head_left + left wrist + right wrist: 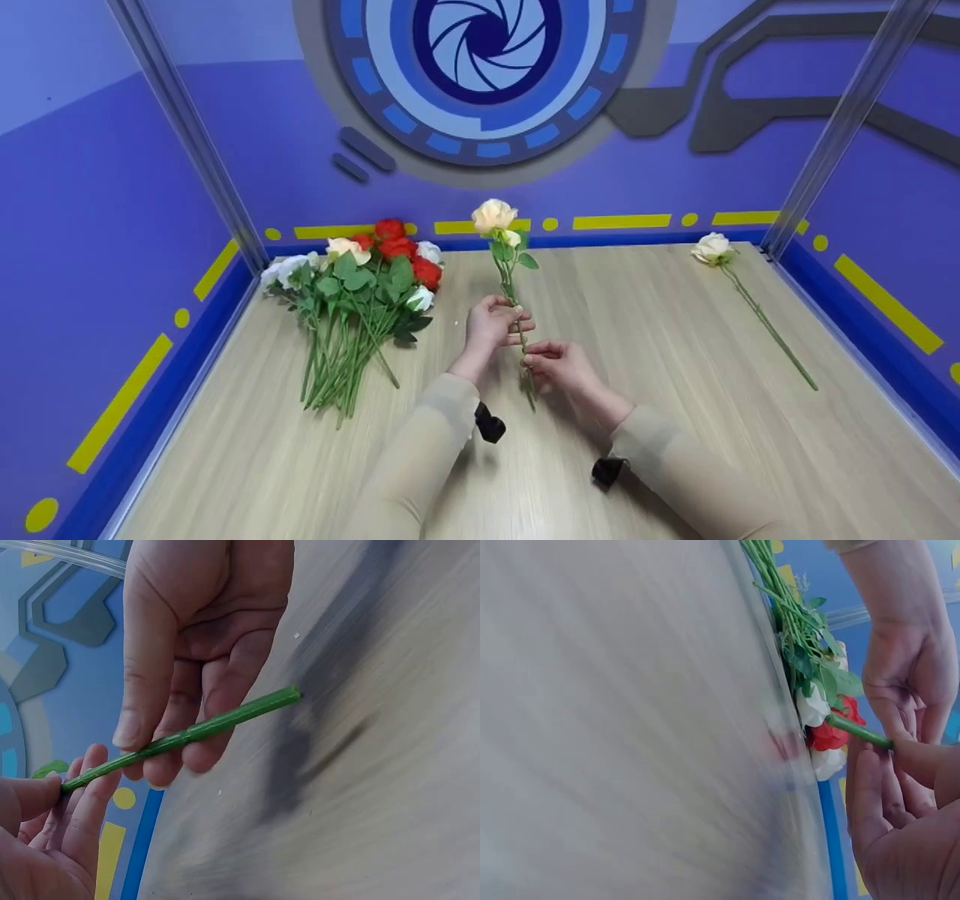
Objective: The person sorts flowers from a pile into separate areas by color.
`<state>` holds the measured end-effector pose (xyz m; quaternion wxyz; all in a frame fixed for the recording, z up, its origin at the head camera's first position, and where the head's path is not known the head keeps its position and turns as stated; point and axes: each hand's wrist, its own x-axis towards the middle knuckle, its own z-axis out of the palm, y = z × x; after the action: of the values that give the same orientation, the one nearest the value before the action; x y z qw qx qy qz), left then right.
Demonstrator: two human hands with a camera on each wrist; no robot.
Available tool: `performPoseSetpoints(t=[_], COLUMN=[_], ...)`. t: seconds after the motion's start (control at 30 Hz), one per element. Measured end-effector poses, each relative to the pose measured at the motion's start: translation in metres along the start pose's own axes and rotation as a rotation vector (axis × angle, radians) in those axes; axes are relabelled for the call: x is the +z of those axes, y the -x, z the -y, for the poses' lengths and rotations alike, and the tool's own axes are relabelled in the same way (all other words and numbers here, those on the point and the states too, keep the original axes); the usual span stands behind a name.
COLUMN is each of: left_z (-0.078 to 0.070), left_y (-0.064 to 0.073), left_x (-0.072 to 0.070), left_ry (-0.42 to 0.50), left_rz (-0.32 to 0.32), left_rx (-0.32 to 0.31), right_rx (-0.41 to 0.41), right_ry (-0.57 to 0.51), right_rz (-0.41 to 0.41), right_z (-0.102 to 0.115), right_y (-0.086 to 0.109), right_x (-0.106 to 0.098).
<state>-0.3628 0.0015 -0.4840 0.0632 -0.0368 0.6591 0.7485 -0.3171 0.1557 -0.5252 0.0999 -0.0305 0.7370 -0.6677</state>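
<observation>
Upright over the table, a peach artificial rose (495, 216) with a small bud and green leaves is held by its stem in both hands. My left hand (491, 326) pinches the stem partway down, below the leaves. Lower on the stem, the thumb and fingertips of my right hand (562, 367) pinch it. In the left wrist view the cut end of the stem (240, 714) sticks out past the right hand (206, 652), with the left hand (45, 840) farther along it. The right wrist view shows the stem's lower end (859, 731) between the fingers.
A pile of red, white and peach artificial flowers (352, 300) lies at the left of the wooden table (645, 465). One cream rose (712, 248) lies alone at the right, its stem pointing toward the front. Blue-purple panels (247, 150) enclose the back and sides.
</observation>
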Motion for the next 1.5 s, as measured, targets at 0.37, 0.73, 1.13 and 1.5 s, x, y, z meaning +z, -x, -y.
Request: performPoseSetpoints(t=[0.37,0.73,1.13,1.5], left_z=[-0.002,-0.001,-0.014,-0.016], left_y=[0.001,-0.006,-0.003,0.003], left_x=[0.000,-0.062,-0.132,-0.168], left_ry=[-0.002,-0.151,-0.567,-0.766], left_rz=[0.009,-0.212,-0.492,-0.666], left_rx=[0.041,0.121,0.263,0.102], right_rx=[0.036,-0.005,-0.005,0.007], right_ry=[-0.030,0.089,0.292,0.395], right_rz=[-0.088,-0.151,-0.250,-0.445], right_z=[0.003,0.006,0.002,-0.002], right_y=[-0.002,0.000,0.009,0.023], right_x=[-0.004,-0.065,-0.146,-0.226])
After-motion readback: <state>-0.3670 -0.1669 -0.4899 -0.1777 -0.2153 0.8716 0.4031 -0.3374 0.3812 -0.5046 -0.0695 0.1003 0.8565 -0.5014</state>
